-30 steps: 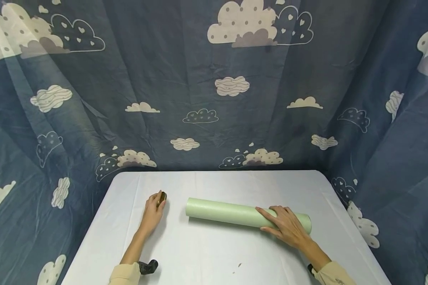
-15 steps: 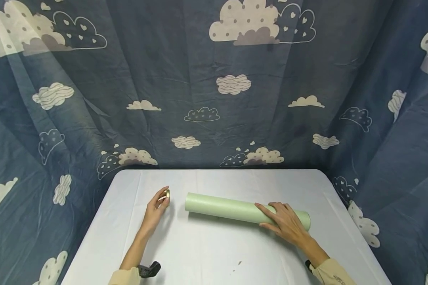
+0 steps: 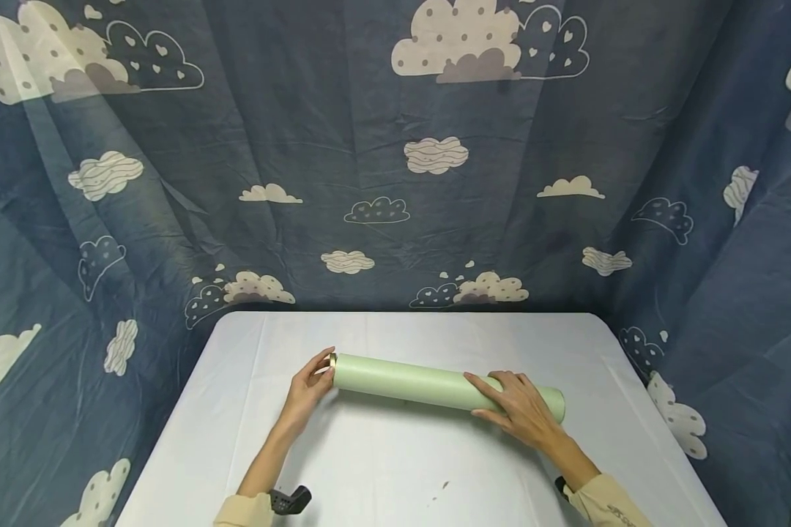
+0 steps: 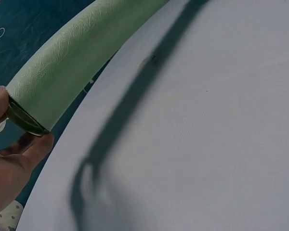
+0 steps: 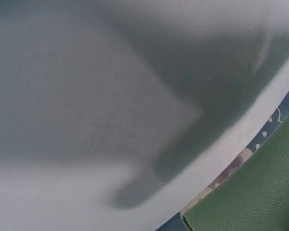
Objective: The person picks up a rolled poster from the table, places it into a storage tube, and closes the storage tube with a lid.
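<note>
A long light-green tube (image 3: 402, 380) with a creased, paper-like surface lies slantwise across my view, its shadow on the table below. My right hand (image 3: 522, 410) holds it near its right end, fingers over the top and thumb on the near side. At the left end sits a round, gold-coloured cap (image 4: 24, 120), touching the tube's rim. Fingers and thumb of my left hand (image 3: 305, 391) pinch this cap by its edge. How far the cap goes into the tube is hidden. In the right wrist view just the tube's end part (image 5: 250, 187) shows at the lower right.
A white-covered table (image 3: 369, 468) with rounded far corners carries the work. Two tiny dark specks (image 3: 445, 484) mark the cloth near the front. Behind and at both sides hangs a dark blue curtain (image 3: 290, 95) with cloud prints.
My left hand has brought the gold cap from the table's left side rightward to the tube's left end. The right hand has shifted the tube slightly up and to the left.
</note>
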{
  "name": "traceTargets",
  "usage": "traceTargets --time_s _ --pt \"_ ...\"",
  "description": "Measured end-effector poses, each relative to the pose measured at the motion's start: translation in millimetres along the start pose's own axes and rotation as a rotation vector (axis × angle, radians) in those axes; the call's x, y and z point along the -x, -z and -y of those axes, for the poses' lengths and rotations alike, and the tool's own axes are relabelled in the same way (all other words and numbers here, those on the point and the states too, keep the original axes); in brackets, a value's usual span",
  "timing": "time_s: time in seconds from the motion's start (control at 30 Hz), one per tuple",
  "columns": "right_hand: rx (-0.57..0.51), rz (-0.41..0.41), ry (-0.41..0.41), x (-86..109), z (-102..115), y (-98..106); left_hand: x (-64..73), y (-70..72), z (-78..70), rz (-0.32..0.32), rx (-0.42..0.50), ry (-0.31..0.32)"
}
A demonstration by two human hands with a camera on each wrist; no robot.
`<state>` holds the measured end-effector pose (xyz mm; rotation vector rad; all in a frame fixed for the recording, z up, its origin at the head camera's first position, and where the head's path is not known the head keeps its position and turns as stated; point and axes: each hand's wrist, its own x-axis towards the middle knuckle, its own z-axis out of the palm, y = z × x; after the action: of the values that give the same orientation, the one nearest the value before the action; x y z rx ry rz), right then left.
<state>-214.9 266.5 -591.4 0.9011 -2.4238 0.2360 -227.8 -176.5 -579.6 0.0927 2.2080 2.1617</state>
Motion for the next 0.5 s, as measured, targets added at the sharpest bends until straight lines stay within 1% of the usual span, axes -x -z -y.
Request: traceTargets --time_s 0.17,0.33,0.5 --pt "0.004 0.006 0.005 -0.4 -0.7 -0.2 0.4 0.1 3.9 0.012 0.021 -0.001" --pt "0.009 0.002 0.005 -1.1 -3.7 1.2 2.3 1.6 5.1 0.06 0.031 -0.004" --pt "-0.009 0.024 -0.001 -2.6 -5.2 3.5 2.1 4.4 3.9 0.097 0.027 0.025"
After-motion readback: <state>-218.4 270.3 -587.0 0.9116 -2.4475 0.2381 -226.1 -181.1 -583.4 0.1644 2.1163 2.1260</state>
